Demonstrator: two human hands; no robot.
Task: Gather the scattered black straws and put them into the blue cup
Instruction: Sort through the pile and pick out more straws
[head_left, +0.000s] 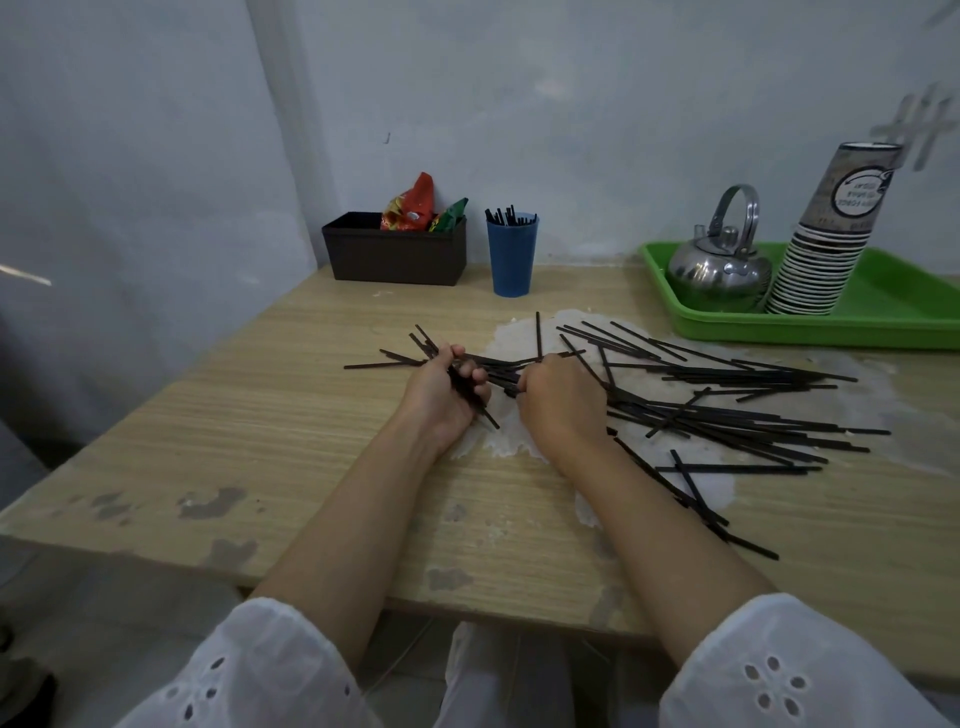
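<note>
On my feed the left hand (447, 389) grips a small bundle (467, 392) of straws. Its fingers are curled round it, and the ends stick out past the knuckles and back toward the wrist. The right hand (563, 405) sits just beside it, fingers curled onto the near ends of the black straws (727, 410). These fan out over the counter (260, 415) to its right, some running under the forearm. The blue cup (511, 260) stands upright at the back, well apart from both hands, with a few straws standing in it.
</note>
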